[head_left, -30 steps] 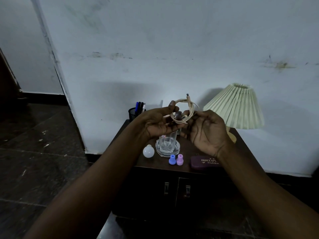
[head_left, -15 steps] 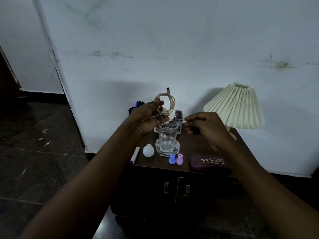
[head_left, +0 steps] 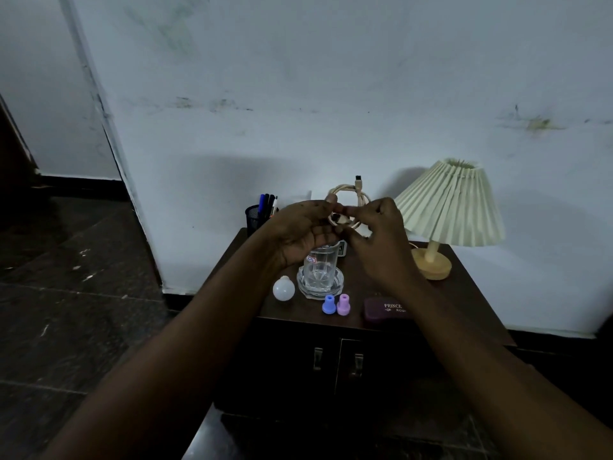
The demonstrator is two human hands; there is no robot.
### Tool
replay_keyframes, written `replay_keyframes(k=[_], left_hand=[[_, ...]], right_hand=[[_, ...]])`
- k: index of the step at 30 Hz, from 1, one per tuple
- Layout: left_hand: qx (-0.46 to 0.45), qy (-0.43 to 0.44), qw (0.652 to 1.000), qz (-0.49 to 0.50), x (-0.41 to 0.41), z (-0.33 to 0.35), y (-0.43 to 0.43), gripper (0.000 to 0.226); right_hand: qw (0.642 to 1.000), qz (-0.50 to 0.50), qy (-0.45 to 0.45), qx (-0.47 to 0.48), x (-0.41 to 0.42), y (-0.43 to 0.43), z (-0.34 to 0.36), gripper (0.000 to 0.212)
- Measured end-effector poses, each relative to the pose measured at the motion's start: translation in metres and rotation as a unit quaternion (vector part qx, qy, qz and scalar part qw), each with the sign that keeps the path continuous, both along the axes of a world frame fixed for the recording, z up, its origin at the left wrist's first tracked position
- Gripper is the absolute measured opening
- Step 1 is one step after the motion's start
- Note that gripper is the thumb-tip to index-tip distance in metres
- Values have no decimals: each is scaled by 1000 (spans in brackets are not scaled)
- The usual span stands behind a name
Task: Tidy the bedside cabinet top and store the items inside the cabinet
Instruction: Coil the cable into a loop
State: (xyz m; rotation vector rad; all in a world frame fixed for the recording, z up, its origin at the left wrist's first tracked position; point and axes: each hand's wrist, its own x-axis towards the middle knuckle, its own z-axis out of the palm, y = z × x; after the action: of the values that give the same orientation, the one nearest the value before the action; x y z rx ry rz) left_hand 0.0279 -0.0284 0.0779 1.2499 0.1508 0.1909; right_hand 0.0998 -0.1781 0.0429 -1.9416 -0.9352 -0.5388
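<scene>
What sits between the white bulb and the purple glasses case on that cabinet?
The head view shows a blue cap and a lilac cap side by side, with a glass on a clear dish just behind them.

Ref = glass (head_left: 321, 270). Left: bulb (head_left: 284, 288) just beside it, tight. Front: blue cap (head_left: 328, 304) and purple cap (head_left: 343, 304); glasses case (head_left: 384, 310) front-right. Back-left: pen holder (head_left: 256, 218). Far right: lamp (head_left: 447, 207). Above: left hand (head_left: 298, 234) and right hand (head_left: 378, 240), holding the cable (head_left: 348, 190), block top-down access. Open lane: bare cabinet top (head_left: 464, 293) between glass and lamp base.
</scene>
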Motion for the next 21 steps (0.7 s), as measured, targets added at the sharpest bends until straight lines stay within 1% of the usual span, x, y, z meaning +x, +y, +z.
replay_keyframes(k=[2,4,6,9,11,14,15,16,17,19,21], left_hand=[[0,6,1000,2,-1,0,-2,22],[3,16,1000,5,0,-2,0,21],[11,24,1000,8,0,-3,1,21],[-18,26,999,28,2,-3,1,20],[-24,35,998,52,2,-4,1,19],[-41,63,994,73,3,-5,2,18],[-51,71,993,76,3,-5,3,18],[-66,75,992,82,3,-5,4,18],[-84,71,990,90,3,-4,6,17],[-109,45,988,103,4,-1,10,16],[-112,21,989,100,4,-1,14,16]], right_hand=[[1000,11,27,11,0,-1,1,27],[996,38,78,37,-1,-3,5,15],[990,72,102,63,-1,-6,7,10],[989,131,51,45,-5,-8,6,14],[986,163,19,-6,-7,-9,6,17],[975,180,-75,-106,-10,-13,15,18],[971,188,-85,-122,-9,-15,19,19],[970,203,-63,-122,-7,-18,22,19],[969,226,-8,-103,-6,-22,27,17],[955,270,114,-43,-3,-32,33,15],[946,278,166,-26,1,-37,32,14]])
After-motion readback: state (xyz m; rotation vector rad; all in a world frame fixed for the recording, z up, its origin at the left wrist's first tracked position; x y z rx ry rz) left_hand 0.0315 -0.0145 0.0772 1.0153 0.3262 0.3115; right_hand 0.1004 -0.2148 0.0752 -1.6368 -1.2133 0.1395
